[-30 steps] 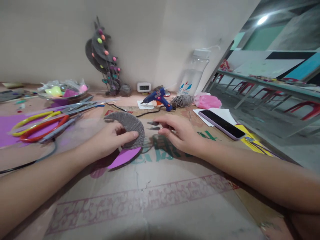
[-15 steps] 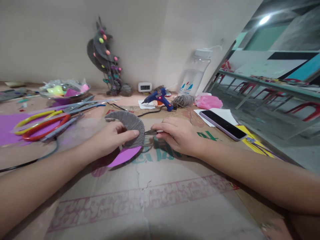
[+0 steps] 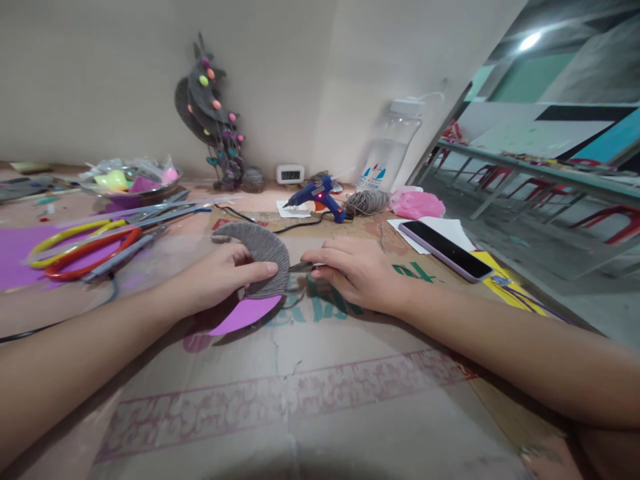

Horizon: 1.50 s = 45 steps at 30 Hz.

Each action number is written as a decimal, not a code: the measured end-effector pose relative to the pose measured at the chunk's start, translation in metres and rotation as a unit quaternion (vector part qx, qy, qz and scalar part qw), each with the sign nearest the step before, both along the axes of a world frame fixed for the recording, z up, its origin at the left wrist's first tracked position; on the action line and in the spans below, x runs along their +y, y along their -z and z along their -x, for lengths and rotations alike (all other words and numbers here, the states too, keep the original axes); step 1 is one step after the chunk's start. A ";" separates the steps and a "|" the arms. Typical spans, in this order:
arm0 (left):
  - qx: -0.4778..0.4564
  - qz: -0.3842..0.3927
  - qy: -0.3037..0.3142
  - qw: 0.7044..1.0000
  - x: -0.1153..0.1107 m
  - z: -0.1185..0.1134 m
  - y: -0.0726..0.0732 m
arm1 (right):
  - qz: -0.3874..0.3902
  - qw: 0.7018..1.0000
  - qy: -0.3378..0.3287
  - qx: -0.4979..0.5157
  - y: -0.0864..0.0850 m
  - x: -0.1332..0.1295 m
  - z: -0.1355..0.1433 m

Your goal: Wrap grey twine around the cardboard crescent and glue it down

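Cardboard (image 3: pixel 345 413) | bowl (image 3: pixel 145 199) w/ clr'd bits (image 3: pixel 113 180) | btl (image 3: pixel 388 143) pt-full | L hand (image 3: pixel 233 277) pinching crescent (image 3: pixel 271 250), R hand (image 3: pixel 355 272) tool (image 3: pixel 300 267)

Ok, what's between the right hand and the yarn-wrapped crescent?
In the head view, the small pointed tool held in the right hand reaches across the gap toward the yarn-wrapped crescent; whether it touches is unclear.

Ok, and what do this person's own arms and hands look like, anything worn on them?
The left hand and right hand are bare, with no gloves. No watch or bracelet shows at either wrist. The left forearm and right forearm show no sleeve.
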<state>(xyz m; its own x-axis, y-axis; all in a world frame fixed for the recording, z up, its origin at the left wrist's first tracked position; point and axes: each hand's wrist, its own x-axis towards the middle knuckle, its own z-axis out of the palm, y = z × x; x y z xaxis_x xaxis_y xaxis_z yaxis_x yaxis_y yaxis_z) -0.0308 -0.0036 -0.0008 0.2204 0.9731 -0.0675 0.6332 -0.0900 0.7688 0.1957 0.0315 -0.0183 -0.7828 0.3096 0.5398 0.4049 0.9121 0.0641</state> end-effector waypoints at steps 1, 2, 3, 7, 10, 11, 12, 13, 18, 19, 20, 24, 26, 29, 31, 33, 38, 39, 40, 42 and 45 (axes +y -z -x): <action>-0.002 0.000 0.002 1.000 0.000 0.000 0.000 | 0.001 1.000 -0.001 -0.001 0.000 0.000 0.000; -0.003 -0.001 0.003 1.000 0.000 0.000 -0.001 | 0.002 1.000 0.001 -0.003 0.000 0.000 0.000; -0.003 -0.001 0.002 1.000 0.000 0.000 -0.001 | 0.005 1.000 0.004 -0.005 0.000 0.000 0.000; 0.009 0.004 -0.003 1.000 0.000 0.000 0.000 | 0.008 1.000 0.016 -0.011 -0.001 0.000 0.001; 0.015 0.005 -0.003 1.000 0.000 0.000 0.001 | 0.002 1.000 0.013 -0.009 -0.002 -0.001 0.002; 0.015 0.004 -0.002 1.000 0.000 0.000 0.001 | 0.000 1.000 0.012 -0.007 -0.002 -0.001 0.002; 0.015 0.004 -0.002 1.000 0.000 -0.001 0.001 | -0.001 1.000 0.012 -0.005 -0.002 -0.001 0.002; 0.015 0.005 -0.003 1.000 0.000 -0.001 0.001 | 0.000 1.000 0.012 -0.001 -0.002 -0.001 0.001; 0.005 0.011 0.000 1.000 0.000 -0.001 0.002 | 0.033 0.999 0.015 0.011 -0.001 -0.001 -0.003; 0.003 0.013 0.000 1.000 0.000 0.000 0.002 | 0.035 0.999 0.016 0.010 -0.001 -0.001 -0.004; 0.001 0.015 -0.001 1.000 0.000 0.000 0.003 | 0.035 0.999 0.016 0.009 -0.001 0.000 -0.004; -0.013 0.016 0.014 1.000 0.001 0.001 0.005 | 0.023 1.000 0.017 0.000 0.001 0.000 -0.003; -0.013 0.013 0.023 1.000 0.001 0.002 0.005 | 0.017 1.000 0.016 -0.002 0.001 0.000 -0.003; -0.010 0.007 0.024 1.000 0.001 0.002 0.004 | 0.008 1.000 0.012 -0.006 0.001 0.000 -0.003; -0.014 0.006 0.029 0.999 0.002 0.002 0.005 | 0.000 1.000 0.006 -0.007 0.000 0.000 -0.002; -0.017 0.009 0.037 0.999 0.002 0.003 0.006 | -0.009 1.000 0.002 -0.005 -0.001 0.000 -0.002; -0.004 0.005 0.034 0.999 0.003 0.004 0.007 | -0.017 1.000 -0.001 -0.007 -0.002 -0.001 0.000; -0.005 0.004 0.033 0.999 0.003 0.004 0.008 | -0.016 1.000 0.001 -0.009 -0.002 -0.001 0.000; -0.008 0.004 0.034 0.999 0.003 0.005 0.008 | -0.015 1.000 0.002 -0.011 -0.002 -0.001 0.000; -0.017 0.007 0.040 0.999 0.003 0.006 0.009 | -0.014 1.000 0.003 -0.015 -0.002 -0.001 0.000; -0.019 0.011 0.048 0.999 0.003 0.006 0.009 | -0.016 1.000 0.001 -0.014 -0.003 -0.001 0.000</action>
<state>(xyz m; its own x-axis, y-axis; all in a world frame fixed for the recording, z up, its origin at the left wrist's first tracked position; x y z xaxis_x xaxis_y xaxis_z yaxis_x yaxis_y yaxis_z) -0.0368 -0.0005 -0.0102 0.3151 0.9458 -0.0790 0.5926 -0.1310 0.7948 0.1952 0.0302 -0.0156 -0.7968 0.2951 0.5273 0.4050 0.9084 0.1036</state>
